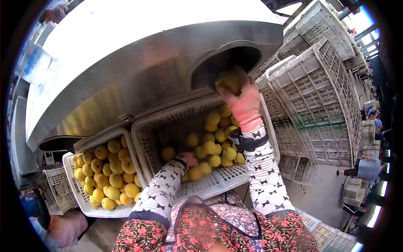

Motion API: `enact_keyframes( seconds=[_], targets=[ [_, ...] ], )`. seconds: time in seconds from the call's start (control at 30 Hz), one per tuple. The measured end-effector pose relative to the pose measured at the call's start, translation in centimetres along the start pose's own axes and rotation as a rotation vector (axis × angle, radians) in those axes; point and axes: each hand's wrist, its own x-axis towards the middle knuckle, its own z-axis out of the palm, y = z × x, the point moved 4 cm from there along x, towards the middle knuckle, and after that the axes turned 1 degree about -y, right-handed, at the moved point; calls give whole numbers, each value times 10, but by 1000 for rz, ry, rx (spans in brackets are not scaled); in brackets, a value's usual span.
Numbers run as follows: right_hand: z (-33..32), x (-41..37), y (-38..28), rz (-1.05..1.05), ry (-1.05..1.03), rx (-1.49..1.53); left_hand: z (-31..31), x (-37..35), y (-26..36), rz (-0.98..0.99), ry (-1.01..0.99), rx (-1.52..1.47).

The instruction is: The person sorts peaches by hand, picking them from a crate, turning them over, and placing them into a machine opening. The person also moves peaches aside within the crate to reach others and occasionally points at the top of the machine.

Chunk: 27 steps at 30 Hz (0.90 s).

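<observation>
My right hand (243, 101), in a pink glove, is up at the dark round opening (252, 54) in a metal machine's side. Its fingers are wrapped round a yellow peach (228, 82) at the opening's lower edge. Down inside the white slatted crate (222, 185) is my left hand (189, 158), also in pink, among loose yellow peaches (210, 147). Its fingers are blurred and partly hidden behind the wrist, so I cannot tell whether they grip a fruit. Patterned white sleeves cover both forearms, and a black band circles the right wrist.
A second crate (67, 168) heaped with yellow peaches (111, 170) stands at the left, under another opening (58, 143). Stacked crates (315, 101) rise close on the right. A person's pink-sleeved arm (67, 229) shows at lower left; another person (368, 167) is far right.
</observation>
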Motion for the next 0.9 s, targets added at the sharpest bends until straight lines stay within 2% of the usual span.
enact_keyframes(
  seconds=[0.1, 0.13, 0.2, 0.27, 0.3, 0.33, 0.37, 0.43, 0.5, 0.53, 0.57, 0.6, 0.67, 0.7, 0.73, 0.8, 0.83, 0.9],
  targets=[
    [24, 4, -28, 148, -40, -473, -8, -8, -1, 13, 42, -161],
    [24, 4, -32, 116, 16, -473, -20, -12, 1, 11, 60, -237],
    [31, -1, -29, 64, 114, -461, -58, -51, 23, 119, 122, -596],
    [58, 28, -11, 298, 13, -481, -74, -55, 24, 200, 130, -899],
    [61, 40, -13, 328, -2, -454, -84, -54, 22, 387, 151, -954],
    [63, 51, -15, 359, -16, -428, -93, -68, 24, 479, 142, -1109],
    [54, 60, -29, 297, 15, -364, -102, -83, 26, 574, 119, -1263],
    [51, 41, -1, 195, 137, 124, -147, -152, 78, 590, 21, -1774],
    [33, 19, -8, 101, 137, 370, -165, -164, 93, 764, -81, -1937],
    [22, -9, -27, 72, 70, 371, -171, -172, 102, 853, -142, -2016],
    [25, -29, -37, 170, -58, 587, -179, -186, 114, 672, 71, -2048],
    [29, -49, -46, 279, -188, 798, -181, -186, 116, 710, 41, -2037],
    [36, -79, -41, 165, -228, 699, -183, -182, 122, 783, -32, -2009],
    [34, -84, -45, 157, -242, 706, -191, -195, 137, 735, -25, -2047],
    [30, -83, -50, 91, -228, 631, -192, -195, 144, 725, -6, -1963],
    [31, -87, -52, 156, -210, 512, -195, -193, 155, 716, 25, -1793],
    [27, -83, -53, 83, -150, 471, -200, -195, 159, 746, 170, -1511],
    [13, -74, -54, 35, -22, 321, -204, -199, 175, 730, 43, -1711]
  ],
)
